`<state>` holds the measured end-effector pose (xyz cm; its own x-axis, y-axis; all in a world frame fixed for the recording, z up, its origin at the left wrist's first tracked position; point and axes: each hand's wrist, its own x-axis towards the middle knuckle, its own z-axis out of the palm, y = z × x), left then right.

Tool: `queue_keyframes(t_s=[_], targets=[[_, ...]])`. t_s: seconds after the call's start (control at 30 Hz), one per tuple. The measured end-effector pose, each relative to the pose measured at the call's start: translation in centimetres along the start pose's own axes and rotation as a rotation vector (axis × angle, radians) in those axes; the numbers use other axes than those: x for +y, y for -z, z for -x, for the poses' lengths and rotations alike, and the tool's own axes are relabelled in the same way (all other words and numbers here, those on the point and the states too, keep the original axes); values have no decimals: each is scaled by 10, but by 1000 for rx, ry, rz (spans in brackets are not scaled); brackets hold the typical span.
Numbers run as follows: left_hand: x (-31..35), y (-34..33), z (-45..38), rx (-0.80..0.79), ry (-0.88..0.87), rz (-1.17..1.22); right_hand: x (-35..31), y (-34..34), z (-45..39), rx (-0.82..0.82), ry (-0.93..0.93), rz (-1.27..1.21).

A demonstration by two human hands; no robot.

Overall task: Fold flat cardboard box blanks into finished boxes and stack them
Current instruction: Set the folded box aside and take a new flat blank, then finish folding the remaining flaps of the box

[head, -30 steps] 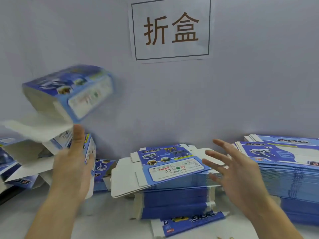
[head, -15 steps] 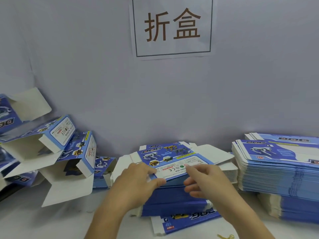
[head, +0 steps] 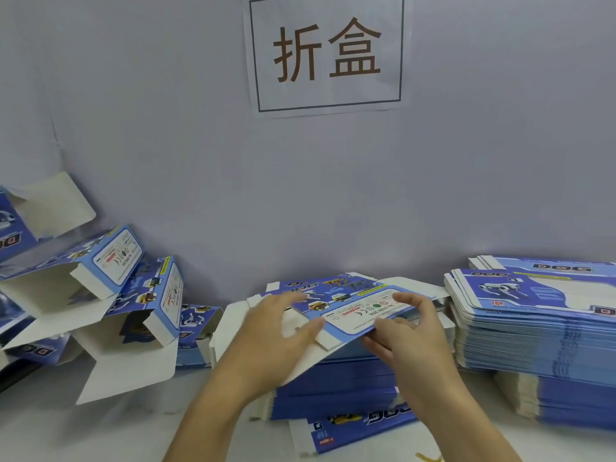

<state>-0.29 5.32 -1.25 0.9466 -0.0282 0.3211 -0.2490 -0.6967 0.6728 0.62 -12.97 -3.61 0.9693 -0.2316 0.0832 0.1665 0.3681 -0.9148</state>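
Two hands lift one flat blank (head: 353,311) — blue print, white label panel — off the middle stack (head: 336,388) of three stacks on the worktop (head: 46,428). Left hand (head: 270,331) pinches its left end, right hand (head: 403,331) its near right edge — thumbs on top. About four folded boxes (head: 126,281) lie left.

Single head-worn view, looking forward and slightly down across the bench (head: 50,428) toward the grey wall (head: 333,195) close behind it. Set near enough that both forearms enter from the bottom edge (wide-angle, so edges bow a little), with the paper sign (head: 326,51) high at centre. No second view to share with.
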Motion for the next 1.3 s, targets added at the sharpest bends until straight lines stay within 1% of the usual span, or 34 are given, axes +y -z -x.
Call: queue_keyframes(t_s=[0.1, 0.17, 0.27, 0.3, 0.33, 0.37, 0.43, 0.5, 0.57, 0.63, 0.7, 0.77, 0.87, 0.97, 1.03, 1.07, 1.17, 1.2, 1.27, 1.3], targets=[[-7, 6, -4, 112, 217, 137, -2, 1, -1, -30, 25, -149], [-13, 10, -7, 129, 296, 381, -3, 2, -1, -53, 43, -201], [-15, 14, -9, 110, 269, 847, -4, 2, 0, -84, 20, -224], [-13, 15, -9, 131, 251, 940, -4, 3, 1, -92, -2, -205], [-11, 16, -9, 169, 227, 975, -4, 3, 1, -93, -30, -152], [-8, 16, -8, 213, 186, 963, -4, 3, 2, -86, -51, -54], [-2, 17, -4, 311, 65, 846, -5, 2, 4, -84, -26, 263], [8, 19, 1, 372, -85, 702, -11, -6, 10, -90, 103, 508], [20, 19, 7, 338, -259, 638, -18, -14, 16, -134, 273, 603], [30, 18, 13, 248, -375, 660, -22, -17, 20, -157, 373, 601], [34, 16, 16, 174, -428, 651, -26, -18, 21, -147, 381, 519], [33, 16, 17, 150, -427, 576, -30, -15, 21, -135, 336, 416], [29, 15, 15, 150, -402, 545, -33, -8, 19, -140, 224, 264], [31, 6, 16, 151, -446, 499, -28, -5, 16, -158, 150, 258], [33, -1, 16, 212, -465, 462, -25, -7, 15, -110, 149, 271], [32, -5, 15, 272, -458, 451, -24, -6, 13, -77, 167, 264], [26, -10, 9, 517, -380, 426, -28, -3, 9, -12, 224, 210], [24, -9, 7, 574, -361, 414, -29, -1, 8, -8, 263, 218], [20, -8, 4, 579, -384, 323, -26, 0, 7, -21, 378, 299], [18, -7, 4, 549, -424, 209, -23, -1, 8, -29, 434, 344]])
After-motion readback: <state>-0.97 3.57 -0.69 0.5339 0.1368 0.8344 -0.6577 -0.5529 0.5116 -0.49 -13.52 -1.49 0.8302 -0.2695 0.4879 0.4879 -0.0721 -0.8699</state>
